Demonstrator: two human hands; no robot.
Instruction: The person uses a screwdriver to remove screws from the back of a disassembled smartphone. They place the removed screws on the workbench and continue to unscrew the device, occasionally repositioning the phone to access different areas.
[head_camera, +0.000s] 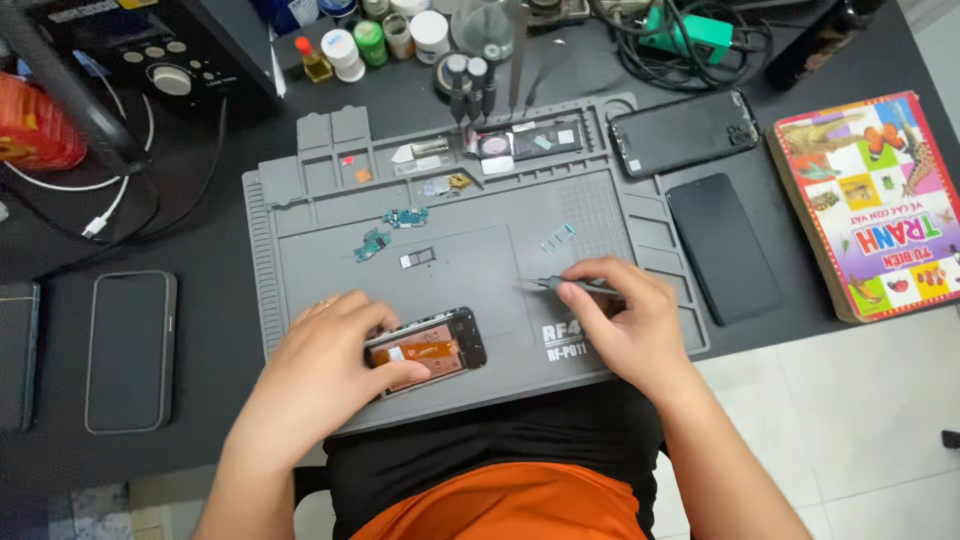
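On the grey repair mat (300, 250) on the bench (210, 400), the left hand (325, 365) grips an opened phone (430, 350) with its orange insides showing. The right hand (625, 320) pinches a thin screwdriver (560, 285), its tip pointing left, near small circuit boards (385, 230).

The repair mat (300, 260) is plain grey, lying on a black table (200, 460). On the mat, the opened phone (430, 350) shows an orange-brown inside within a black frame. At its eleven o'clock lie two small teal circuit boards (372, 243). At the mat's three o'clock rests a black phone screen (723, 248), and beyond it a book (868, 205) with a red border and multicoloured checkered animal pictures. At twelve o'clock stand white (430, 35) and green (370, 42) jars. The person's garment (520, 505) is orange.
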